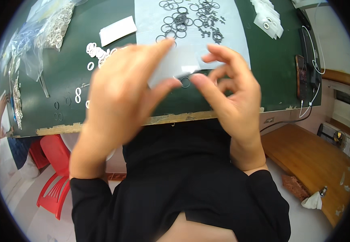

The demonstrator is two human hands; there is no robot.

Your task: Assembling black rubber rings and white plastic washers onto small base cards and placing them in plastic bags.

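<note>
My left hand (120,94) pinches a small clear plastic bag (174,63) between thumb and fingers, above the green table's (70,76) front edge. A dark metal ring (185,82) sits at the bag's lower edge, between my left thumb and the thumb of my right hand (231,90). The right fingers curl over the bag's right side, touching it. Both hands hover close together over the table.
A pale sheet (231,36) with several loose dark rings (191,20) lies behind the hands. White rings (96,52) lie scattered to the left, near a white packet (117,30). Bags of rings (56,28) sit far left, small packets (268,18) far right, a phone (302,76) at the right edge. A red chair (54,177) stands below.
</note>
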